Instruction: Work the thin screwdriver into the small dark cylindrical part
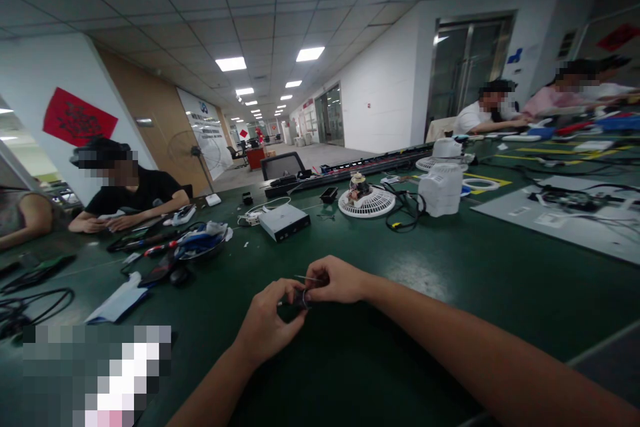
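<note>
We're pinching a dark part (302, 299), left hand (267, 322) and right hand (340, 279); green tabletop (490, 280) stretches frame-right, silver box (284, 221) kinda blocks mid-frame.

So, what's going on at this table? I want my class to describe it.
The left hand holds a small dark part above the table. The right hand meets it at the fingertips, with a thin rod jutting out. Beyond them sit a box and a round grille.
</note>
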`<state>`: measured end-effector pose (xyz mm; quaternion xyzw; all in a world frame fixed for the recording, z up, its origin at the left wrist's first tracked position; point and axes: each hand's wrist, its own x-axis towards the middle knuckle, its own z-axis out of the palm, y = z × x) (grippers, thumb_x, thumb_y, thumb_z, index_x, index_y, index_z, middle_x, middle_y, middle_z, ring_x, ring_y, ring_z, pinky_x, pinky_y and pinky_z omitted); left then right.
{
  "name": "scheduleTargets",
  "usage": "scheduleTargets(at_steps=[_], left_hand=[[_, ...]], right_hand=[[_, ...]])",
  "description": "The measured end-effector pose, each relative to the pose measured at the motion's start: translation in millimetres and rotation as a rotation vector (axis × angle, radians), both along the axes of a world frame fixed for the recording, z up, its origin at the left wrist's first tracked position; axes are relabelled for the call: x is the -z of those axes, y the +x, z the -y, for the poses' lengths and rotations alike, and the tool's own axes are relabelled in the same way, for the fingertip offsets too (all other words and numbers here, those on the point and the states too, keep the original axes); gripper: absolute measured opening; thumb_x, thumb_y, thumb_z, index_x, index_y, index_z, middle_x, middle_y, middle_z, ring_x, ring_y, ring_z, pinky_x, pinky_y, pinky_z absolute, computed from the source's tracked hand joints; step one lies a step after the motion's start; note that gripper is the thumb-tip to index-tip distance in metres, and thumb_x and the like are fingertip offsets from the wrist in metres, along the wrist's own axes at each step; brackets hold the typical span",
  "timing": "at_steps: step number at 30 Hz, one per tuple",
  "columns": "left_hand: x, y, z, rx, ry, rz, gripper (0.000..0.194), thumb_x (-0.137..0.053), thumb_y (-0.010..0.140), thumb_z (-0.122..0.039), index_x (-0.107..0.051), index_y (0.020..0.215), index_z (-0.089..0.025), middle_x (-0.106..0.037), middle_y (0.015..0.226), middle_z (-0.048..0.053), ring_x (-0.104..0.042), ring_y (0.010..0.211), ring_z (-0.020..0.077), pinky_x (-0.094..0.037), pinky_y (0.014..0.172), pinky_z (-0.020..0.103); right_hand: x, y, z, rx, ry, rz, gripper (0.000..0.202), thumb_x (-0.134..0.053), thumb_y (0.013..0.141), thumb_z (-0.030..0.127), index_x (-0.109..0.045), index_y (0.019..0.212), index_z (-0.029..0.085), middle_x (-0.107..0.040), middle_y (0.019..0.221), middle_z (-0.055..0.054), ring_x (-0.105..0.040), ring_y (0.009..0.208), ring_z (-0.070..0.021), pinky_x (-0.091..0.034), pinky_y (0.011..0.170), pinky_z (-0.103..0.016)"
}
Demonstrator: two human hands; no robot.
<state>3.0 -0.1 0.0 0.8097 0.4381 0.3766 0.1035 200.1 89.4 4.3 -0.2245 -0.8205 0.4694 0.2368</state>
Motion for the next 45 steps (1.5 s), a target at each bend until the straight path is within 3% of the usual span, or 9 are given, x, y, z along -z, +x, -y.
scheduleTargets(at_steps=[3, 11, 16, 20, 23, 27, 31, 36, 45], left_hand=[[0.5, 1, 0, -0.001, 0.005, -0.007, 0.025, -0.065, 0.076, -0.013, -0.042, 0.078, -0.023, -0.069, 0.105, 0.004, -0.066, 0.1, 0.0205, -0.053, 0.083, 0.033], [-0.3, -4, 2, -0.015, 0.107, -0.042, 0.021, -0.06, 0.078, -0.011, -0.043, 0.076, -0.023, -0.068, 0.107, 0.006, -0.066, 0.099, 0.0204, -0.053, 0.082, 0.033], [-1.1, -3, -3, -0.118, 0.074, -0.033, 0.021, -0.06, 0.077, -0.013, -0.042, 0.077, -0.023, -0.069, 0.105, 0.005, -0.066, 0.098, 0.0215, -0.053, 0.081, 0.035], [-1.1, -5, -10, -0.263, 0.039, -0.022, 0.021, -0.06, 0.073, -0.012, -0.043, 0.077, -0.024, -0.07, 0.102, 0.003, -0.066, 0.096, 0.022, -0.053, 0.082, 0.037], [-0.3, -10, -12, -0.34, -0.01, -0.039, 0.021, -0.059, 0.073, -0.012, -0.043, 0.077, -0.024, -0.07, 0.099, 0.002, -0.066, 0.094, 0.0226, -0.052, 0.081, 0.039], [-0.4, -11, -10, -0.296, -0.062, -0.06, 0.02, -0.06, 0.074, -0.013, -0.044, 0.079, -0.024, -0.069, 0.1, 0.003, -0.066, 0.094, 0.0219, -0.053, 0.081, 0.038], [-1.4, -8, -9, -0.244, -0.045, -0.071, 0.02, -0.06, 0.074, -0.014, -0.043, 0.077, -0.024, -0.069, 0.102, 0.003, -0.066, 0.096, 0.0224, -0.052, 0.081, 0.038], [-2.1, -7, -9, -0.236, -0.033, -0.093, 0.022, -0.06, 0.073, -0.012, -0.043, 0.078, -0.024, -0.069, 0.102, 0.003, -0.065, 0.096, 0.0227, -0.052, 0.081, 0.038], [-2.3, -6, -7, -0.211, 0.021, -0.191, 0.022, -0.061, 0.072, -0.008, -0.047, 0.079, -0.023, -0.068, 0.1, 0.003, -0.063, 0.093, 0.024, -0.051, 0.078, 0.038]], right_hand=[[2.7, -2, 0, -0.028, -0.1, -0.024, 0.023, -0.076, 0.067, 0.023, -0.062, 0.082, 0.014, -0.063, 0.073, 0.002, -0.056, 0.064, -0.011, -0.042, 0.056, -0.021], [9.7, -15, 4, 0.187, -0.205, 0.018, 0.02, -0.072, 0.072, 0.029, -0.063, 0.083, 0.015, -0.057, 0.066, 0.005, -0.047, 0.048, -0.0067, -0.035, 0.045, -0.019], [6.7, -13, 5, 0.265, 0.006, 0.039, 0.022, -0.069, 0.078, 0.034, -0.065, 0.089, 0.016, -0.067, 0.082, -0.002, -0.06, 0.071, -0.0132, -0.044, 0.06, -0.022], [-4.3, -2, 3, 0.371, 0.295, 0.193, 0.021, -0.052, 0.09, 0.022, -0.064, 0.106, 0.016, -0.07, 0.091, -0.007, -0.063, 0.08, -0.0171, -0.046, 0.071, -0.028], [-13.7, 9, 1, 0.27, 0.575, 0.321, 0.024, -0.053, 0.088, 0.017, -0.069, 0.105, 0.018, -0.07, 0.099, -0.008, -0.063, 0.09, -0.0204, -0.045, 0.079, -0.031], [-19.6, 13, 2, 0.144, 0.702, 0.343, 0.027, -0.054, 0.09, 0.022, -0.071, 0.111, 0.025, -0.071, 0.099, -0.005, -0.063, 0.088, -0.0185, -0.044, 0.076, -0.028], [-19.9, 10, 8, 0.191, 0.768, 0.394, 0.028, -0.053, 0.091, 0.024, -0.072, 0.111, 0.026, -0.072, 0.099, -0.005, -0.064, 0.087, -0.0191, -0.043, 0.075, -0.028], [-18.2, 8, 10, 0.119, 0.666, 0.36, 0.026, -0.058, 0.084, 0.023, -0.075, 0.103, 0.024, -0.075, 0.093, -0.003, -0.066, 0.081, -0.0179, -0.044, 0.071, -0.026], [-13.3, 5, 8, 0.192, 0.542, 0.362, 0.02, -0.061, 0.08, 0.027, -0.077, 0.093, 0.026, -0.074, 0.083, -0.002, -0.064, 0.07, -0.018, -0.041, 0.062, -0.026]])
